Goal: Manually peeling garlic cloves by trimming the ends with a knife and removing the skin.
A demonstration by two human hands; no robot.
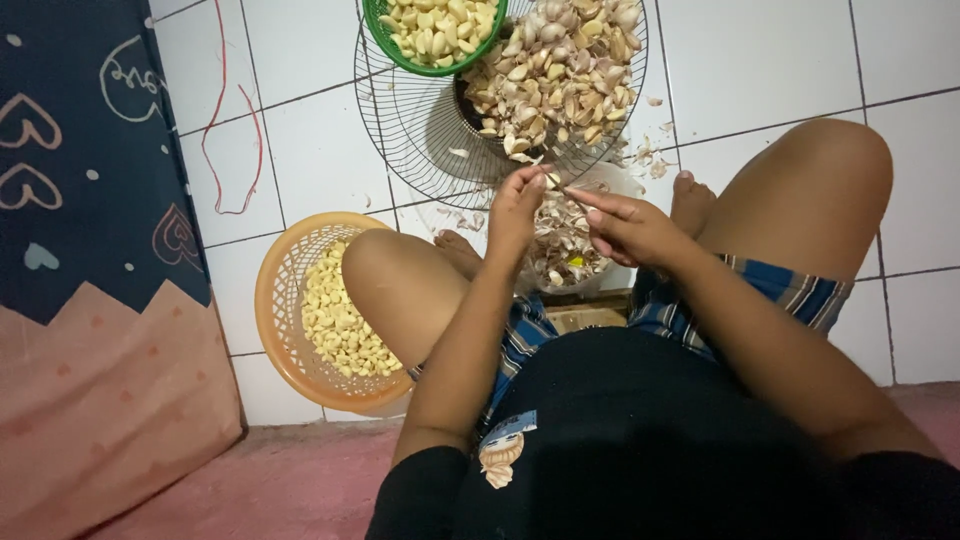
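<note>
My left hand [518, 208] pinches a small garlic clove [551, 180] at its fingertips, above a white bowl [628, 183] of papery garlic skins. My right hand [628, 226] is closed around a thin knife whose blade [572, 192] reaches to the clove. A heap of unpeeled garlic cloves [555, 75] lies on a round wire rack [420, 130] just beyond my hands. Both hands hover between my bare knees.
An orange basket [275, 300] with peeled cloves sits by my left knee. A green basket [385, 40] of peeled cloves stands at the top. A dark patterned mattress [90, 200] lies at left, a pink mat [280, 485] below, with white floor tiles around.
</note>
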